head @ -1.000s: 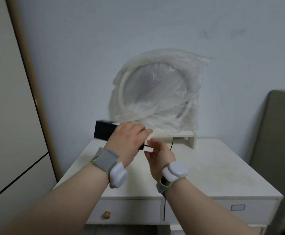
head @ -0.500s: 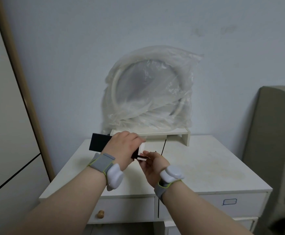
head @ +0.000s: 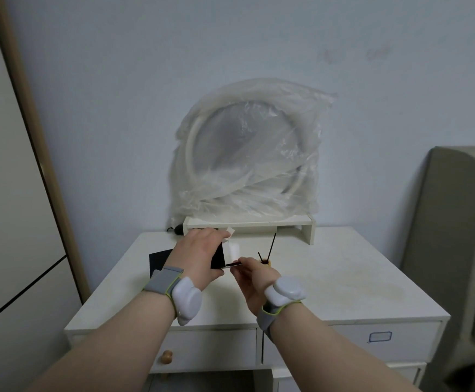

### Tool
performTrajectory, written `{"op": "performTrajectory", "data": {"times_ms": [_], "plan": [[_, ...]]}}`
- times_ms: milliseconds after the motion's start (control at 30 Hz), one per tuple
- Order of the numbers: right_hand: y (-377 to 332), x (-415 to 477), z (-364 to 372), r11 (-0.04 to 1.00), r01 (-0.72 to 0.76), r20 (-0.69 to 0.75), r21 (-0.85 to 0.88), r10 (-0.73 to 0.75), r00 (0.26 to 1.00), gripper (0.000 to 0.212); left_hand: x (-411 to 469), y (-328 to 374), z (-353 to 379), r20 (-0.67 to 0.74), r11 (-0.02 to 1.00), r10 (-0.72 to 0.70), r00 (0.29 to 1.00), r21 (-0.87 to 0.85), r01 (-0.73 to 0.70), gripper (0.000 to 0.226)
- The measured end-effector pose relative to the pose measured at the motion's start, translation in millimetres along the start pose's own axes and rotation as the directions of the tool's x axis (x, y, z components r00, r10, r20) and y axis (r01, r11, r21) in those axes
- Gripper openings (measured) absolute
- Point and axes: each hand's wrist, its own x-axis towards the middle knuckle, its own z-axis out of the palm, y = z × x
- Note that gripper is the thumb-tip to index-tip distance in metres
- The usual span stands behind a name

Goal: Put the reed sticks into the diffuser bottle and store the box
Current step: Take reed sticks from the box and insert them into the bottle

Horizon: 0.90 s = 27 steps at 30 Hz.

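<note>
The left hand wraps around a long, flat black cardboard box and holds it roughly level above the white surface, its open white-lined end turned toward the other hand. Its fingers are curled firmly over the top of the box, which keeps the opening steady and facing the place where the sticks have to go.

The right hand sits just beside that open end. Its fingers are pressed together in a pinch on what looks like a thin dark reed stick poking out of the box; the stick is small and partly hidden, so the exact contact is hard to confirm.

Right behind the right hand stands a small amber glass diffuser bottle, mostly blocked by the knuckles. Two thin dark reed sticks already lean out of its neck, one long and tilted right, one short.

Holding the box close to the bottle makes each transfer short, so this looks like the middle of the loading step: some sticks are in and at least one more is coming out. Storing the box is not yet begun.

Further back, a low white shelf riser carries a clear plastic bag with a coiled white hose leaning on the wall. The drawers below the surface are closed.
</note>
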Motion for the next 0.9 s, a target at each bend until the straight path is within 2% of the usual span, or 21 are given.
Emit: {"op": "performTrajectory", "data": {"times_ms": [100, 167, 267, 367, 633, 900], "plan": [[1, 1, -2, 1.0, -0.013, -0.004, -0.023, 0.013, 1.0, 0.006, -2, -1, 1, 0.003, 1.0, -0.004, 1.0, 0.008, 0.004, 0.071], [-2, 2, -3, 0.998, 0.019, 0.008, -0.054, -0.019, 1.0, 0.011, -3, -1, 2, 0.002, 1.0, -0.014, 1.0, -0.003, 0.014, 0.071], [-9, 0, -2, 0.985, 0.023, -0.003, -0.17, -0.023, 1.0, 0.005, -4, -4, 3, 0.003, 0.999, -0.039, 0.999, -0.011, 0.039, 0.072], [-19, 1, -2, 0.965, 0.013, -0.056, -0.263, -0.029, 0.998, 0.009, -5, -6, 4, 0.005, 0.994, -0.09, 0.996, -0.064, 0.09, 0.074], [-53, 6, -12, 0.983, 0.098, -0.063, -0.155, -0.109, 0.992, 0.012, -6, -12, 8, 0.013, 0.964, -0.21, 0.978, -0.162, 0.21, 0.075], [-77, 22, -55, 0.978, 0.163, -0.157, -0.131, -0.182, 0.971, 0.009, -7, -16, 18, 0.021, 0.951, -0.251, 0.968, -0.182, 0.251, 0.075]]}}
